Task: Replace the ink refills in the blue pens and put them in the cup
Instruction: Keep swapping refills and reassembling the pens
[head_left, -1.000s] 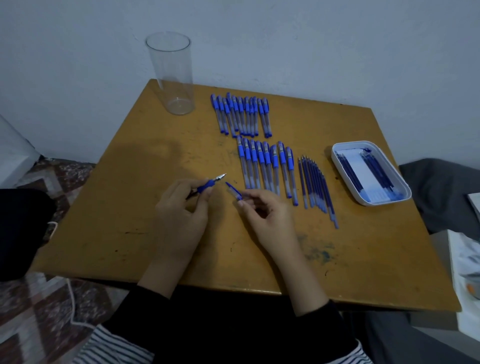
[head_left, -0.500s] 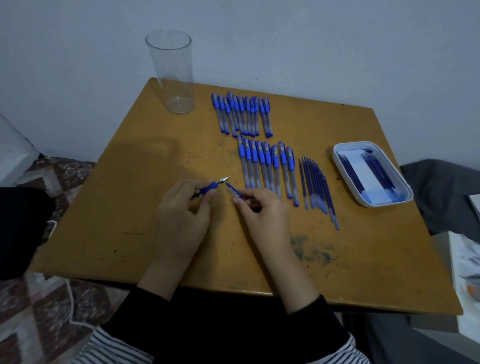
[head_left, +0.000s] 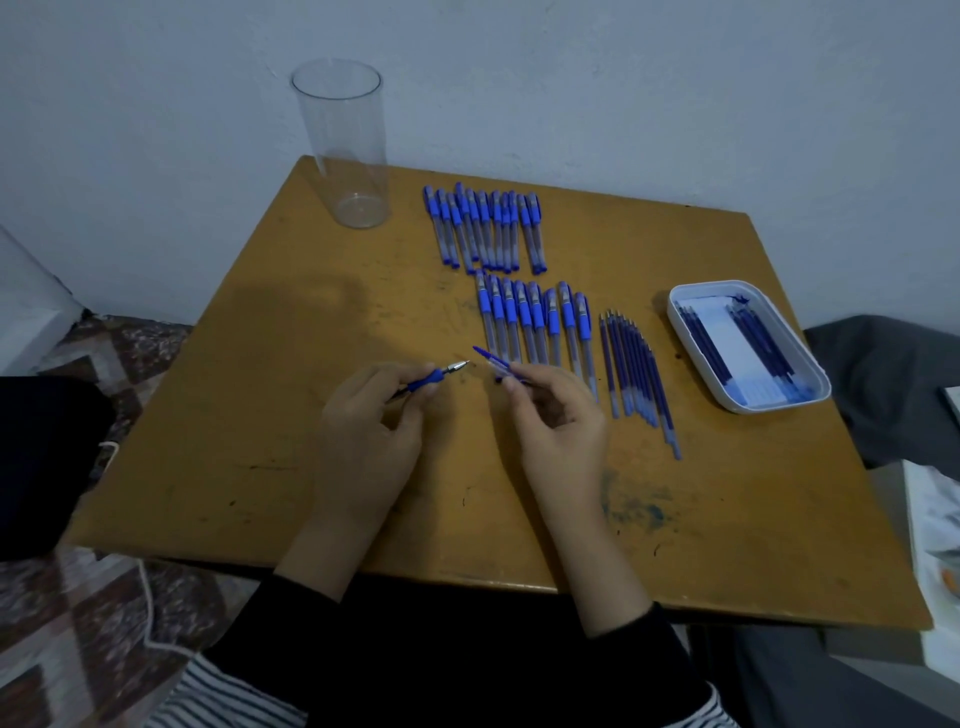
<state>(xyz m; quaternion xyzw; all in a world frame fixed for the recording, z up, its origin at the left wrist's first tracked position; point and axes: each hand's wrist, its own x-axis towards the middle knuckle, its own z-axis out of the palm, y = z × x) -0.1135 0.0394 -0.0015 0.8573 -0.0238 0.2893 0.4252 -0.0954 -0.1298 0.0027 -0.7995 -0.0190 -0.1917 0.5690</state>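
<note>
My left hand (head_left: 371, 431) pinches a blue pen (head_left: 436, 376) by its grip, with the silver tip pointing right. My right hand (head_left: 558, 426) holds the blue pen cap (head_left: 491, 358) between fingers and thumb, its point aimed left at the tip, a small gap between them. Two rows of capped blue pens lie beyond the hands: a far row (head_left: 485, 231) and a near row (head_left: 535, 325). Several loose blue refills (head_left: 636, 371) lie to the right of them. A clear empty cup (head_left: 345, 143) stands at the table's far left corner.
A white tray (head_left: 800, 397) with several refills in it sits on the right side of the yellow-brown table (head_left: 234, 441). A wall runs behind the table. A dark cushion lies at the left, grey fabric at the right.
The pen tip and the cap drew close together, then moved slightly apart again. My right hand has lifted and turned the cap a little.
</note>
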